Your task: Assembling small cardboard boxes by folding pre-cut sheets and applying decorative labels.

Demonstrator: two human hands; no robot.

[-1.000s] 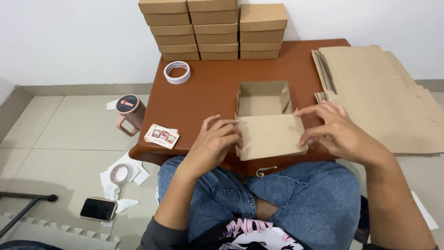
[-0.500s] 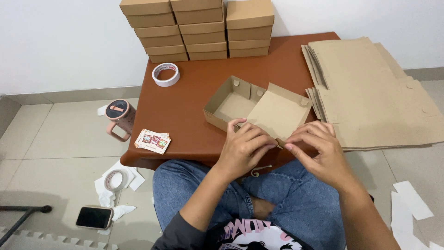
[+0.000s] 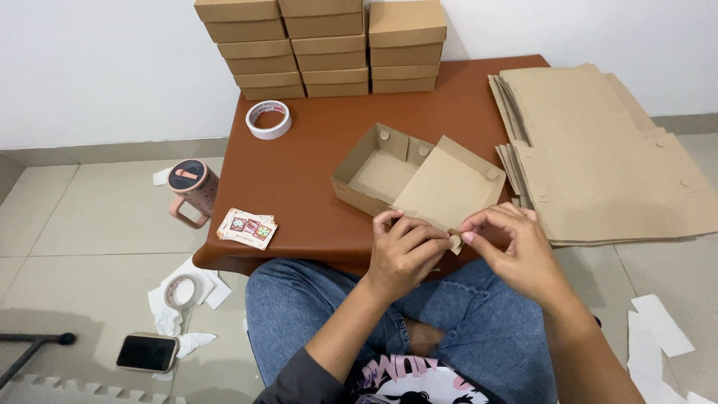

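- We see the left hand [image 3: 404, 251] and right hand [image 3: 516, 251] side by side at the near edge of the brown worktop [image 3: 314, 157], over the person's knees.
- Both pinch the near edge of the lid [image 3: 449, 183] of an open cardboard box [image 3: 378, 168]; the fingertips of the two hands almost meet at a small tab there.
- The box sits on the worktop just beyond the hands, turned at an angle, its tray empty and its lid tilted toward us.
- A pile of flat cardboard blanks [image 3: 606, 157] lies right of the box, hanging over the worktop's right side.
- Closed boxes [image 3: 321, 45] stand in three stacks at the far edge against the wall.
- A tape roll [image 3: 268, 120] lies near those stacks; a small printed card pack [image 3: 247, 227] rests at the worktop's left corner.
- On the floor to the left we see a pink mug [image 3: 191, 191], another tape roll [image 3: 183, 290], a phone [image 3: 147, 352] and paper scraps [image 3: 168, 318].
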